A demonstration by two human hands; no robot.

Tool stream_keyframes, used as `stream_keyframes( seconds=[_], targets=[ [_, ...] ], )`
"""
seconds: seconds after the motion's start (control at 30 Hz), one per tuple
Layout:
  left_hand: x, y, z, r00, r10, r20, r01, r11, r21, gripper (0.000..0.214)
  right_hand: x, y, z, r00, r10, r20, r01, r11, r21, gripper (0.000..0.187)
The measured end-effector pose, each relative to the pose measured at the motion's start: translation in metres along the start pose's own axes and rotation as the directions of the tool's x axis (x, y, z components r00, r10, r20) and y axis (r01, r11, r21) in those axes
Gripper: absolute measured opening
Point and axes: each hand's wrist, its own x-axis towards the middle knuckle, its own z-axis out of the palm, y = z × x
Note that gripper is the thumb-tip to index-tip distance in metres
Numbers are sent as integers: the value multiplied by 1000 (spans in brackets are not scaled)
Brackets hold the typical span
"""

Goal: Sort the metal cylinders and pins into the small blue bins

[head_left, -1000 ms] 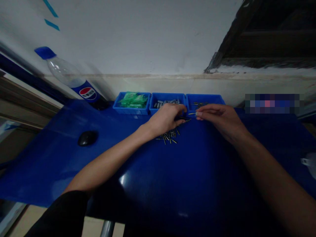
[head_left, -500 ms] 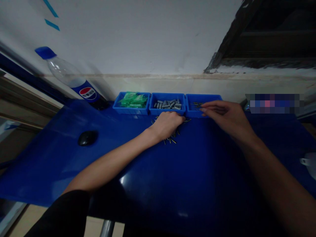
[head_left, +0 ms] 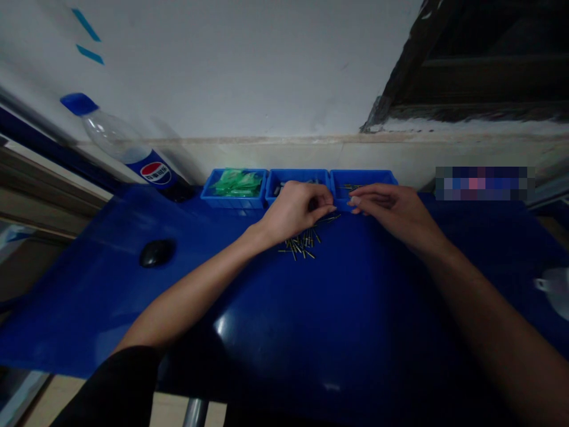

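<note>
My left hand (head_left: pixel 299 209) hovers above a loose pile of thin brass-and-dark metal pins (head_left: pixel 303 244) on the blue table. Its fingers curl in and the thumb presses toward them; whatever they hold cannot be made out. At the front of the right blue bin (head_left: pixel 382 177), my right hand (head_left: pixel 391 207) has thumb and fingertips pinched together, their contents too small to tell. A few thin pins (head_left: pixel 351 186) lie inside that bin. The middle blue bin (head_left: pixel 297 174), with small grey metal cylinders, is partly hidden behind my left hand.
On the left stands a blue bin (head_left: pixel 208 196) of green packets, with a cola bottle (head_left: pixel 151 169) beyond it. A black mouse (head_left: pixel 155 253) lies on the blue table (head_left: pixel 275 338). The wall (head_left: pixel 249 77) rises behind the bins. A white object (head_left: pixel 555 290) sits at the right edge.
My left hand has lifted off the pile and its thumb now shows, uncovering more pins. My right hand stays near the right bin, its fingertips now closer to my left hand.
</note>
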Motion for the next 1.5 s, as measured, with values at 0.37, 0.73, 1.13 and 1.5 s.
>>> stream_keyframes(
  seconds=[0.37, 0.73, 1.13, 1.5],
  targets=[
    [1, 4, 8, 974, -156, -162, 84, 920, -382, 8, -4, -1, 2, 958, 188, 219, -254, 909, 330, 30],
    [-3, 7, 16, 989, -97, -109, 82, 987, -135, 13, -1, -1, 0, 994, 105, 33, -110, 963, 246, 20],
    [-10, -3, 31, 908, 94, 408, -254, 898, 359, 25, 5, 5, -8, 979, 31, -201, -11, 995, 100, 17],
    [-7, -7, 24, 939, 21, 342, -161, 908, 388, 36, 1, 0, -3, 988, 19, -152, -4, 995, 95, 18]
  ],
)
